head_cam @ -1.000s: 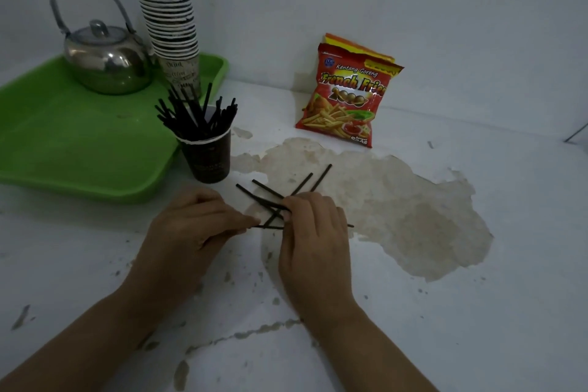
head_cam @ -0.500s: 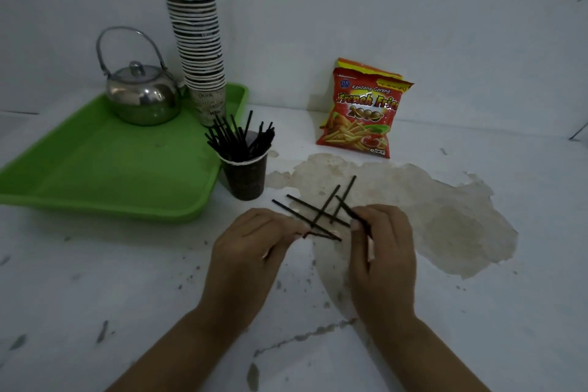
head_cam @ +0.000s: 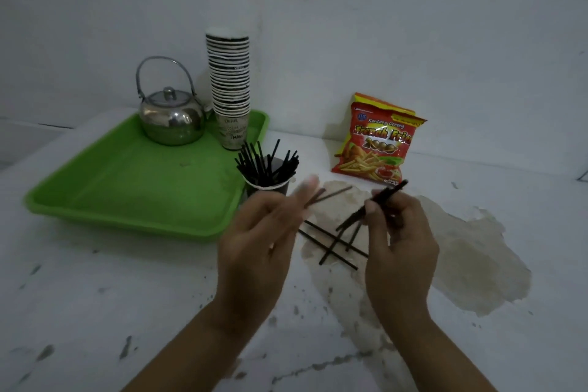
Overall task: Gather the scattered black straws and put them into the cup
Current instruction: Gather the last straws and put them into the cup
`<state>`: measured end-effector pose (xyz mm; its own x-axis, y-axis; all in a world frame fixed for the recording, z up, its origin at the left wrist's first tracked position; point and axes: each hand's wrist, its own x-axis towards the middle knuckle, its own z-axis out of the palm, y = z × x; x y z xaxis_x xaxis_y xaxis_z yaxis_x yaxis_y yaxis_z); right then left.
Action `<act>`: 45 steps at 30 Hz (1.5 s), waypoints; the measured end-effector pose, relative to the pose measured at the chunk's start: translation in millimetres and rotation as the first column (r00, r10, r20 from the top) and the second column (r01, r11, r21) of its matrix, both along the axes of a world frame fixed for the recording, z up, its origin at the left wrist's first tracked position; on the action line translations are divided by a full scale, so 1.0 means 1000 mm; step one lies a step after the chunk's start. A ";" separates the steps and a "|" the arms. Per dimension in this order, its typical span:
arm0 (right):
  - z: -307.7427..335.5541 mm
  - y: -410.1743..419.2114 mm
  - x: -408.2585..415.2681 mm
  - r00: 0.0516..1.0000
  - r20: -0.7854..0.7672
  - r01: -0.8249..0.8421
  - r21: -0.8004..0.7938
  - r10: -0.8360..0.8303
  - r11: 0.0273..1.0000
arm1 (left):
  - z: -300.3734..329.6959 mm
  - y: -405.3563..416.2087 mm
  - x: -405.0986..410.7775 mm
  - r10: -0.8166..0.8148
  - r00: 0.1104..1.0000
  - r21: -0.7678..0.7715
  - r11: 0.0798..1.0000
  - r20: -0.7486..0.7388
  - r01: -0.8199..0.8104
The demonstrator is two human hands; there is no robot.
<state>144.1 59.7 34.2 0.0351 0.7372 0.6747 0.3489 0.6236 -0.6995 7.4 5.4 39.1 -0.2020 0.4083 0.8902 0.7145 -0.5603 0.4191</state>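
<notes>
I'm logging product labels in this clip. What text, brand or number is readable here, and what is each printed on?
"Kentang Goreng": small line near the top of the red and yellow snack bag.
"French Fries": large yellow lettering below it; the last letters are unclear.
"2000": dark numerals beneath, on the same bag.
Bottom paper cup of the tall cup stack: faint printing, too blurred to read.
Round blue logo on the bag: too small to read.

One head cam, wide-angle, looks fwd and down, close over both hands, facing the table (head_cam: 95, 296) and wall (head_cam: 350, 9).
</notes>
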 end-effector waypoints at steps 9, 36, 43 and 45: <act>0.071 0.016 -0.054 0.956 -0.210 -0.184 0.120 0.206 0.976 | 0.073 0.010 -0.050 0.148 0.988 -0.006 0.989 -0.042 -0.148; 0.056 0.061 -0.101 0.910 0.183 -0.350 -0.144 0.372 0.926 | 0.085 0.068 -0.085 0.004 0.980 -0.470 0.878 0.200 0.092; 0.054 0.064 -0.102 0.890 0.271 -0.335 -0.162 0.368 0.928 | 0.066 0.070 -0.083 -0.032 0.986 -0.417 0.904 0.165 0.099; 0.055 0.064 -0.100 0.878 0.286 -0.346 -0.174 0.383 0.922 | 0.061 0.068 -0.083 -0.035 0.999 -0.438 0.898 0.022 0.041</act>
